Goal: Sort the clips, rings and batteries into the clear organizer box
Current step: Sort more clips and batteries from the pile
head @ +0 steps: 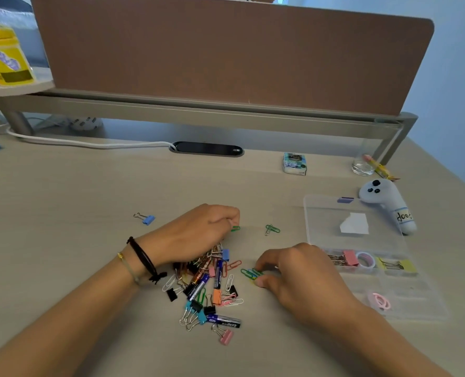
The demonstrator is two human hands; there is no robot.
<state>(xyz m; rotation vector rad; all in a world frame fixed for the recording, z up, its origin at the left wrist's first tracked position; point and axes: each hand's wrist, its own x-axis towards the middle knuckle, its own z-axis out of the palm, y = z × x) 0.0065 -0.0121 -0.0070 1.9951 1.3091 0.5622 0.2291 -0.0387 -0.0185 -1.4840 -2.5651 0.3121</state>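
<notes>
**Both hands pinch green clips beside the organizer**

Nearest the camera, two bare forearms reach in from the bottom edge over the pale desk (76, 202). Far left on a raised shelf stands a yellow jar (5, 59), and a white cable (90, 144) runs along the desk to a black grommet (207, 149). A lone blue binder clip (147, 219) lies apart, left of the hands. The left hand (196, 232), with dark and thin bracelets on its wrist, has its fingers curled and pinches a green paper clip (235, 228) at its fingertips. Below that hand sits the mixed pile (207, 289) of binder clips, paper clips and blue-labelled batteries; one battery (223, 321) and a pink binder clip (226, 336) lie at its near edge. Two more green clips (271, 229) lie on the desk between the hands. The right hand (302, 278) pinches a small bunch of green and yellow clips (251, 274) between thumb and forefinger, just right of the pile. Right of it stands the clear organizer box (334, 210), lid open, holding pink binder clips (348, 258), a tape ring (366, 260), yellow binder clips (400, 265) and pink rings (379, 300) in separate compartments. Behind it rest a white controller (389, 205), a glass (363, 164) and a small carton (294, 163).
</notes>
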